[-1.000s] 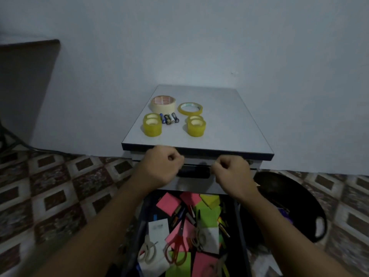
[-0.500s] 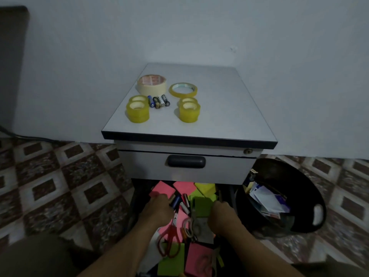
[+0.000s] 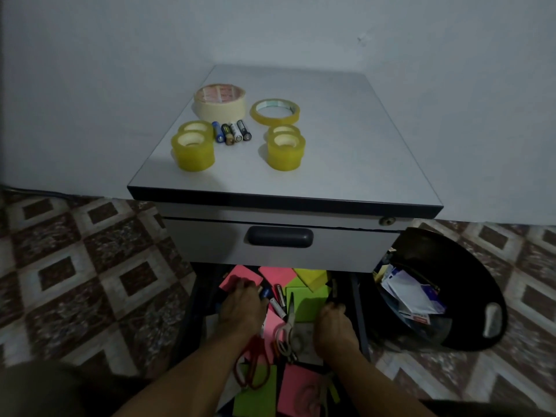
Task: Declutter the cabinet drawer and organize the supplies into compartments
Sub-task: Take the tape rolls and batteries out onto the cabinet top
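drawer [image 3: 358, 302] holds the left hand [image 3: 242, 308] and right hand [image 3: 334, 322], both curled; grasp unclear.

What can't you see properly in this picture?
Head view:
- What the left hand and right hand grip, if anything: their own backs hide the fingers.
- Back of the open drawer: under the closed drawer front.
- Its near end: cut off by the bottom edge.
- Labels on the batteries: too small.

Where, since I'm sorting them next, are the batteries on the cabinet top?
Head view: the batteries lie on the cabinet top's left half, in front of the masking tape roll, right beside the left yellow tape rolls.
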{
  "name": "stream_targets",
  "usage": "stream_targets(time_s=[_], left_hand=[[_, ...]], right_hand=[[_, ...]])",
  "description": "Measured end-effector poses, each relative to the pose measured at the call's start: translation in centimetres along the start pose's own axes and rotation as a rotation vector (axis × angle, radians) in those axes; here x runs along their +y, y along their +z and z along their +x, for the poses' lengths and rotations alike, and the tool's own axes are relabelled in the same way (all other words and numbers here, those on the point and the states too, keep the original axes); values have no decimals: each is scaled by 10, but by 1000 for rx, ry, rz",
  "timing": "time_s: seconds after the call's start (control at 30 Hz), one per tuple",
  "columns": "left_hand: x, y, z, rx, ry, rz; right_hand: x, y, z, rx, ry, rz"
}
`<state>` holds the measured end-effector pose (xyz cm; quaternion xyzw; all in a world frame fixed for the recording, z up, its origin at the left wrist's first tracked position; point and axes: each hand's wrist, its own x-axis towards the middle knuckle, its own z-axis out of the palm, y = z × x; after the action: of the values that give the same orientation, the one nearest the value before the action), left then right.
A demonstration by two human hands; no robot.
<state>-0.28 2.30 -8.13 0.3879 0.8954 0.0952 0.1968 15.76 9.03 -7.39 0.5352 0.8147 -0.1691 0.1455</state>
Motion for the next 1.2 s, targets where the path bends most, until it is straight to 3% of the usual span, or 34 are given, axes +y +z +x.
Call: stream_targets(time_s=[0.57, 1.0, 1.2], left_hand=[[11, 6, 20, -104, -105, -43], [6, 9, 23, -42, -57, -215], [2, 11, 24, -35, 74, -124]], right_hand=[[3, 7, 6, -12, -47, -105], [0, 9, 0, 52, -56, -107], [-4, 18, -4, 16, -43, -76]])
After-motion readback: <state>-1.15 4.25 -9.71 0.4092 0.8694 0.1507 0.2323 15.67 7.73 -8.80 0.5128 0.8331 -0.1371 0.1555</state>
